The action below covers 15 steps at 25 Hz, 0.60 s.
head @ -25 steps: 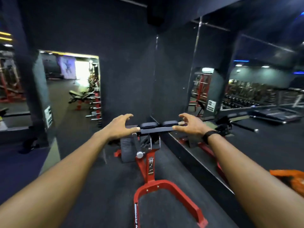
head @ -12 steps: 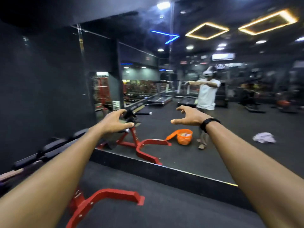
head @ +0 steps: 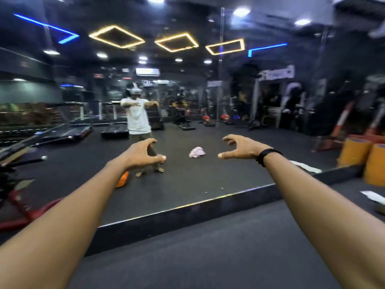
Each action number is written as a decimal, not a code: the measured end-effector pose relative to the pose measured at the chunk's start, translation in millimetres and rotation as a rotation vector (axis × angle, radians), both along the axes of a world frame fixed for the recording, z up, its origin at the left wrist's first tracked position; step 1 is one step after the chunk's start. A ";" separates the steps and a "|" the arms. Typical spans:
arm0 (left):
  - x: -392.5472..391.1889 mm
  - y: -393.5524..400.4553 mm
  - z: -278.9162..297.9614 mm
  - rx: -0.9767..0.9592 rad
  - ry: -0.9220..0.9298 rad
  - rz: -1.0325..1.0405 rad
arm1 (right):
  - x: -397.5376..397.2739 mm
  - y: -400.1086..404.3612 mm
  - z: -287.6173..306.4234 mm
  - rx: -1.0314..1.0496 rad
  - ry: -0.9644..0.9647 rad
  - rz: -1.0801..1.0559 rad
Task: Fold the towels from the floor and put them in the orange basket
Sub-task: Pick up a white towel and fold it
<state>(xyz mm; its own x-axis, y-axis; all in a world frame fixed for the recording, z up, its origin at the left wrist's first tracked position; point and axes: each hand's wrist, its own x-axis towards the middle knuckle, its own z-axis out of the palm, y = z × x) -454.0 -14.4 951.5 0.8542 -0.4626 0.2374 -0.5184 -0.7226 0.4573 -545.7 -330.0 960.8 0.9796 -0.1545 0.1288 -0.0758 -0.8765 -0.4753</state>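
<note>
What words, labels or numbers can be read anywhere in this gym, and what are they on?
None can be read.
White banner high at the right: lettering too blurred.
Red sign on the left wall: too small and blurred.
White sheet on the floor at the right: no print can be made out.

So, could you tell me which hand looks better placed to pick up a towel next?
Probably the right hand: a white towel lies on the floor at the right edge, on that side. Both it and the left hand are empty. The pinkish towel shows only in the mirror.
</note>
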 end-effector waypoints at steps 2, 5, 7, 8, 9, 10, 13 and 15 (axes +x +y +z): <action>-5.1 -70.4 1.0 -0.007 0.010 -0.094 | -39.4 -57.3 1.1 -0.006 0.004 -0.097; -22.6 -181.1 -3.3 -0.014 0.019 -0.249 | -98.2 -143.4 -2.6 0.011 0.004 -0.230; -36.6 -250.5 -8.7 -0.020 0.027 -0.330 | -132.6 -197.7 -5.5 0.010 0.009 -0.305; -43.2 -280.5 -10.6 -0.019 0.035 -0.362 | -147.8 -221.7 -6.4 -0.011 0.022 -0.340; -50.4 -310.7 -13.2 -0.015 0.039 -0.394 | -163.5 -246.3 -7.6 -0.027 0.033 -0.373; -57.5 -342.8 -15.5 -0.012 0.038 -0.421 | -180.0 -272.7 -8.3 -0.033 0.036 -0.410; -79.5 -437.3 -17.2 -0.038 0.032 -0.515 | -233.5 -347.3 -7.4 -0.034 0.043 -0.526; -92.5 -493.4 -18.8 -0.052 0.049 -0.569 | -266.5 -388.5 -5.4 -0.047 0.052 -0.582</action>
<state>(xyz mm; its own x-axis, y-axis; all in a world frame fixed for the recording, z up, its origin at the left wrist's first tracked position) -546.5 -507.8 932.7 0.4843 -0.8418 0.2385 -0.7966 -0.3116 0.5179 -812.2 -718.5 955.5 0.7405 -0.6642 0.1023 -0.5733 -0.7037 -0.4197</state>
